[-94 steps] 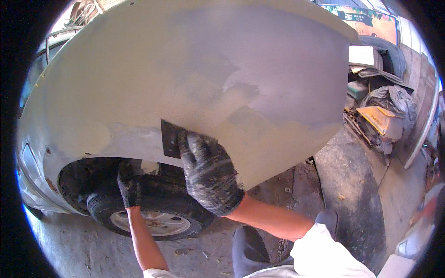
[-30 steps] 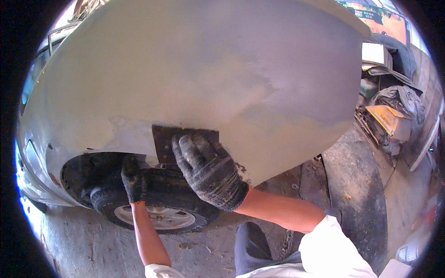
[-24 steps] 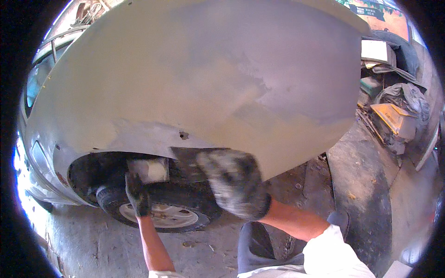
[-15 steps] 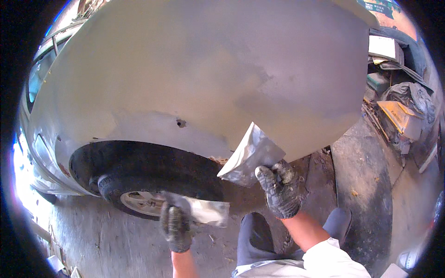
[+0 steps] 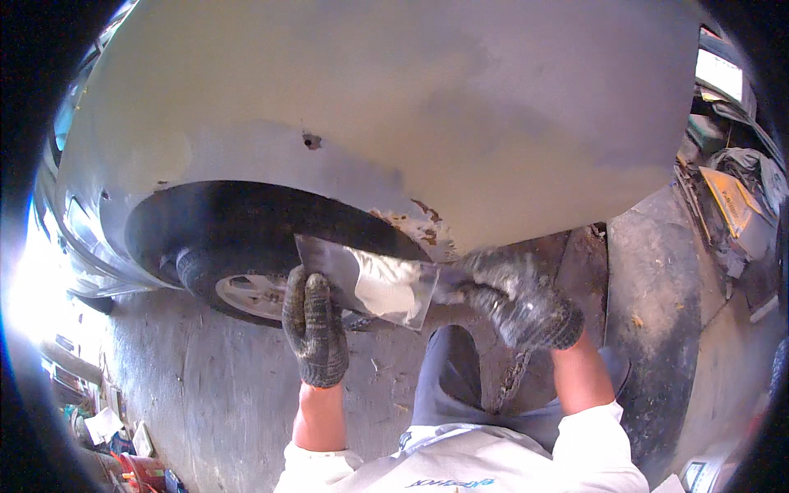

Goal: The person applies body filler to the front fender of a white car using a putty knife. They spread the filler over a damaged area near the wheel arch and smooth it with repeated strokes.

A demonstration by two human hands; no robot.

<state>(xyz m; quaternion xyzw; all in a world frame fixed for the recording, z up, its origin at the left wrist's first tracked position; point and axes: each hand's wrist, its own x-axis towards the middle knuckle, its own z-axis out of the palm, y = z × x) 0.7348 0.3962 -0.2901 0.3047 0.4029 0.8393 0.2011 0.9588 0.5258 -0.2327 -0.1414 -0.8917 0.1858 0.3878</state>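
My left hand (image 5: 316, 329), in a dark knit glove, is closed on the near left end of a flat metal putty plate (image 5: 333, 267). Cream-coloured putty (image 5: 385, 286) lies spread over the plate's middle and right. At its right edge my gloved right hand (image 5: 526, 304) is closed round a putty spreader (image 5: 450, 283), smeared by motion, whose blade meets or overlaps the plate. Just beyond is a car's patchy grey-beige body panel (image 5: 394, 90), with a small hole and rusty, chipped paint (image 5: 427, 222) by the wheel arch.
The car's tyre and wheel (image 5: 251, 294) sit behind my left hand. Boxes, a yellow carton (image 5: 727, 197) and crumpled grey plastic are piled at the right. Assorted clutter (image 5: 136, 460) lies at the lower left on the grey concrete floor (image 5: 214, 394).
My right hand has come down and right, bringing its spreader to the plate's edge. My left hand has risen with the plate. The view has tilted lower, uncovering the rusty patch.
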